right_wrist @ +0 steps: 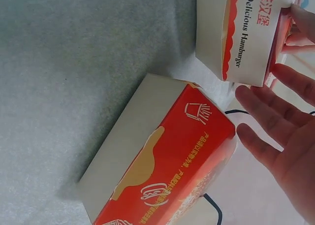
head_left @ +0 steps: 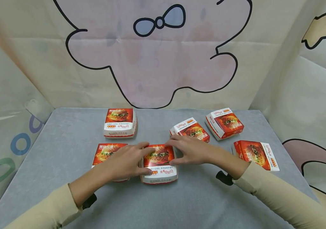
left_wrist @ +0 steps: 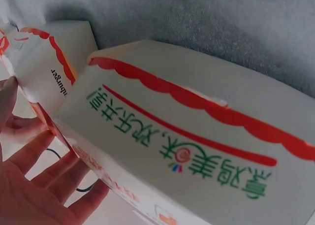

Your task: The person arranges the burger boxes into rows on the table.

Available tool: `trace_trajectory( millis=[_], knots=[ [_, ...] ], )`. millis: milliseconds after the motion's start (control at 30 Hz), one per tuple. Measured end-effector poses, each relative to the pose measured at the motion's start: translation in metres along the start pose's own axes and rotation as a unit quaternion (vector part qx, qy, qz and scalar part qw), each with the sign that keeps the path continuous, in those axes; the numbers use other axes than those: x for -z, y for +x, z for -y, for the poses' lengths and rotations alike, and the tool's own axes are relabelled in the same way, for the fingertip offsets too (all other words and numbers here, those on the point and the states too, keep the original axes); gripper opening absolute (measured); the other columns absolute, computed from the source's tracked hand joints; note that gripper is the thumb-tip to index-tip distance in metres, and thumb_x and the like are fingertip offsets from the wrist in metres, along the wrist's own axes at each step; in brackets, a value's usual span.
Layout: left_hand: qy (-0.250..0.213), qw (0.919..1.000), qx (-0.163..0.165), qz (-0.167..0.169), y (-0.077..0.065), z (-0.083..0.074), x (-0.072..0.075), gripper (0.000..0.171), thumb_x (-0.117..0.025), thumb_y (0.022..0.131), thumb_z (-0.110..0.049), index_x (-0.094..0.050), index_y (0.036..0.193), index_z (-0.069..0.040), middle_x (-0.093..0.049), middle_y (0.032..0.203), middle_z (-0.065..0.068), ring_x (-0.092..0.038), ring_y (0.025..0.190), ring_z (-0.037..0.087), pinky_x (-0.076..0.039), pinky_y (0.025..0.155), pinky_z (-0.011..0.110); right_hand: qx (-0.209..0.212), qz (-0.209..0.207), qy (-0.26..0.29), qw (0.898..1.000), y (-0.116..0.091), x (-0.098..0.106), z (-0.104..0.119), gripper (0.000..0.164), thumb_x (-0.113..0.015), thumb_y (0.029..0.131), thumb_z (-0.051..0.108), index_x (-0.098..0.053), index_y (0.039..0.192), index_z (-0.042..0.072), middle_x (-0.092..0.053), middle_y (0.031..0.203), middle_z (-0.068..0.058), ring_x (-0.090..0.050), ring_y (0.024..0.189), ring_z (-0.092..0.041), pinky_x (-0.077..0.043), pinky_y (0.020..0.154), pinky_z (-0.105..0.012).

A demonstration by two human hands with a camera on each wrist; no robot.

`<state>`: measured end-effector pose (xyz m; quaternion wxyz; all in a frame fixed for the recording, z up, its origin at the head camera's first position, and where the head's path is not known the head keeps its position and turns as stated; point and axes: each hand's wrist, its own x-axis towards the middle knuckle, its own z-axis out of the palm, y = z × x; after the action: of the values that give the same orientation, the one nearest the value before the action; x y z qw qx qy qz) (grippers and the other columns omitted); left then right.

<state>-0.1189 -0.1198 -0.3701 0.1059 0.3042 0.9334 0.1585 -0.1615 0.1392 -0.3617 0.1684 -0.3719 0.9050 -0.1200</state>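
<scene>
A hamburger box [head_left: 160, 171], red on top with a white front, sits on the grey cloth between my two hands. At its left side is my left hand [head_left: 124, 160], thumb and index finger spread along the edge with their tips touching it. My right hand [head_left: 192, 151] reaches to its right side with fingers apart, also at the top edge. The left wrist view shows the box's white side [left_wrist: 49, 70] by the fingertips. In the right wrist view its side [right_wrist: 251, 33] is near the thumb and fingers. Another burger box [head_left: 107, 152] lies partly under my left forearm.
A burger box [head_left: 120, 123] stands at the back left. Two more, a tilted box [head_left: 190, 125] and a box [head_left: 225, 123] angled beside it, are at the back right. One box [head_left: 255, 155] lies beyond my right forearm. A printed curtain [head_left: 157, 73] hangs behind the table.
</scene>
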Motion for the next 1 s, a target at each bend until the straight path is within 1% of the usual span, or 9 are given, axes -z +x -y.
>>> trace_trajectory(
  millis=[167,400,500,667,800,1000],
  knots=[
    [-0.009,0.9999,-0.006,0.012,0.0007,0.0022,0.0022,0.068,-0.081,0.080,-0.047,-0.061,0.138,-0.019,-0.054,0.142,0.011,-0.064,0.108,0.029,-0.050,0.095,0.048,0.010,0.003,0.014,1.000,-0.0010,0.0001,-0.0004,0.061,-0.073,0.088,0.048,-0.058,0.138,0.017,-0.055,0.139,-0.003,-0.052,0.127,-0.021,-0.045,0.103,-0.048],
    [-0.038,0.9986,0.009,0.035,0.0011,0.0052,0.0044,0.068,-0.083,0.079,-0.045,-0.060,0.139,-0.022,-0.050,0.146,0.010,-0.060,0.115,0.030,-0.049,0.097,0.049,-0.002,0.015,0.028,1.000,-0.0037,-0.0014,0.0007,0.063,-0.072,0.088,0.050,-0.056,0.141,0.018,-0.055,0.141,-0.001,-0.050,0.131,-0.021,-0.043,0.104,-0.051],
    [-0.049,0.9979,0.010,0.042,0.0011,0.0069,0.0048,0.069,-0.083,0.079,-0.044,-0.060,0.139,-0.022,-0.049,0.147,0.009,-0.058,0.119,0.029,-0.048,0.098,0.049,0.001,0.013,0.030,0.999,-0.0044,-0.0033,0.0012,0.064,-0.071,0.088,0.051,-0.056,0.141,0.018,-0.055,0.140,-0.001,-0.050,0.129,-0.019,-0.044,0.103,-0.050],
    [-0.053,0.9977,-0.005,0.041,0.0008,0.0080,0.0054,0.068,-0.084,0.078,-0.043,-0.061,0.138,-0.019,-0.051,0.144,0.011,-0.057,0.120,0.029,-0.048,0.098,0.049,0.017,0.003,0.032,0.999,-0.0052,-0.0060,0.0003,0.062,-0.071,0.089,0.049,-0.057,0.140,0.016,-0.056,0.138,-0.001,-0.052,0.126,-0.017,-0.046,0.102,-0.045],
    [-0.049,0.9979,-0.013,0.039,0.0007,0.0077,0.0056,0.068,-0.083,0.079,-0.043,-0.061,0.138,-0.019,-0.052,0.142,0.011,-0.058,0.119,0.028,-0.049,0.098,0.049,0.022,0.001,0.034,0.999,-0.0058,-0.0069,-0.0005,0.062,-0.070,0.090,0.049,-0.057,0.140,0.016,-0.056,0.138,-0.002,-0.053,0.125,-0.018,-0.047,0.101,-0.044],
    [-0.050,0.9978,0.005,0.043,0.0003,0.0072,0.0052,0.069,-0.083,0.079,-0.044,-0.059,0.139,-0.021,-0.051,0.145,0.009,-0.056,0.121,0.030,-0.049,0.098,0.050,0.019,0.003,0.032,0.999,-0.0064,-0.0069,-0.0012,0.063,-0.070,0.090,0.049,-0.056,0.141,0.016,-0.055,0.139,-0.002,-0.052,0.127,-0.019,-0.047,0.102,-0.045]
  ],
)
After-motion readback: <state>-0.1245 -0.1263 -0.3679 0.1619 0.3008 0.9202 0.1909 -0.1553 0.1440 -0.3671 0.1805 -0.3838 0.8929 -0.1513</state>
